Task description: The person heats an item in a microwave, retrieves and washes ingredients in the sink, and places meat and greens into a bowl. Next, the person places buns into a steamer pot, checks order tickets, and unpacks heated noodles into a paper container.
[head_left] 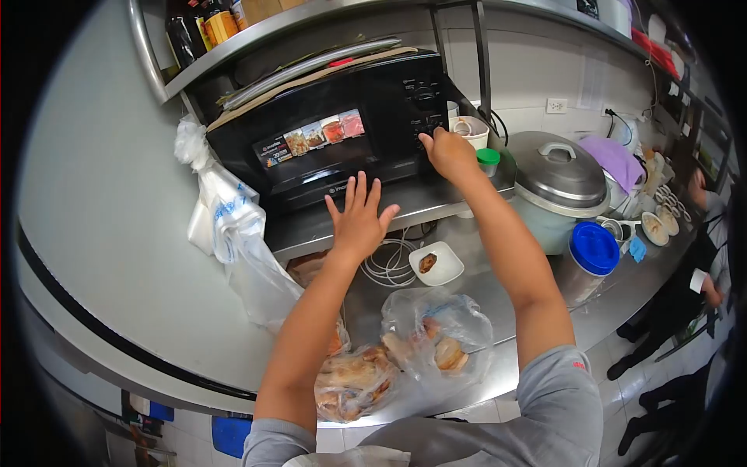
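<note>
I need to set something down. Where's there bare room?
The counter is bare between the white bowl and the blue-lidded jar, partly under the right forearm. The shelf has a narrow bare strip before the microwave, between the left hand and right hand. Crowded: the counter's near left, with food bags, and around the pot.

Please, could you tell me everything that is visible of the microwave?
The microwave is a glossy black box with a door that looks shut, a sticker of food pictures, and two dials at the right of its front. It stands upright on a metal shelf, with a thin brown board on top. The right grip is at the lower dial, partly covering it. The left grip, spread open, is before the door's bottom edge; contact is unclear.
</note>
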`<state>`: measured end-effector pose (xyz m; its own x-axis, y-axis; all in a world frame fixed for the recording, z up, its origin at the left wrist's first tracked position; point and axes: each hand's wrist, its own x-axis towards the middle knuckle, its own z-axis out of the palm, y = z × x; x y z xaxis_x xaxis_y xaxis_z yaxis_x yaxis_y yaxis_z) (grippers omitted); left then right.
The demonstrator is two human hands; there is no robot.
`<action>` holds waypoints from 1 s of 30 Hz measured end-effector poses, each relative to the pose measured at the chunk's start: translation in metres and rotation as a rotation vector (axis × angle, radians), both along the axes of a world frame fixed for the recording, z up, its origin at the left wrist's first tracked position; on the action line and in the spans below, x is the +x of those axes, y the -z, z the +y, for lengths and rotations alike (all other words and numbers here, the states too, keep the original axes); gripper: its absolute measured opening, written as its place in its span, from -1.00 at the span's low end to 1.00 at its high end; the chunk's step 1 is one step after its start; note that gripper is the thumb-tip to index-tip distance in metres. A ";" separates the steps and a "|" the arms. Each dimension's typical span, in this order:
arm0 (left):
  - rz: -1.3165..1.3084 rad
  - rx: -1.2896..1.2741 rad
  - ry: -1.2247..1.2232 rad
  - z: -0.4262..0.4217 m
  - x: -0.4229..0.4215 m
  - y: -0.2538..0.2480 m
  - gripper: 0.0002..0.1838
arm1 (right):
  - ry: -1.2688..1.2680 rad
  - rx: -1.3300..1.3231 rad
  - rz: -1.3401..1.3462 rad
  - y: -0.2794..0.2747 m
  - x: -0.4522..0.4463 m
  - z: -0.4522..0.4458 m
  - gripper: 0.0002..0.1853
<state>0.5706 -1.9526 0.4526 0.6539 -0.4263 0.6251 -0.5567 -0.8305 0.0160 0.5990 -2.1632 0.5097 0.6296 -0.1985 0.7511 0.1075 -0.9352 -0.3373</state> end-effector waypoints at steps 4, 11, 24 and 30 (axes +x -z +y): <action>0.002 0.071 -0.071 -0.008 0.003 0.001 -0.31 | 0.037 0.028 0.024 0.000 0.005 0.003 -0.59; 0.011 -0.188 0.156 0.015 -0.052 0.004 -0.40 | -0.083 0.168 -0.059 0.007 0.025 -0.006 -0.54; 0.318 -0.424 0.191 0.161 -0.237 0.084 -0.51 | -0.164 0.509 0.190 -0.004 -0.015 0.015 -0.47; 0.599 -0.659 -0.179 0.292 -0.383 0.193 -0.66 | -1.107 0.510 0.613 0.050 -0.161 0.146 -0.70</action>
<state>0.1881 -1.6603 0.2595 0.9700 0.0364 0.2402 -0.1658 -0.6237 0.7639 0.4377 -2.0171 0.4593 0.8417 0.4541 0.2922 0.4225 -0.2168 -0.8801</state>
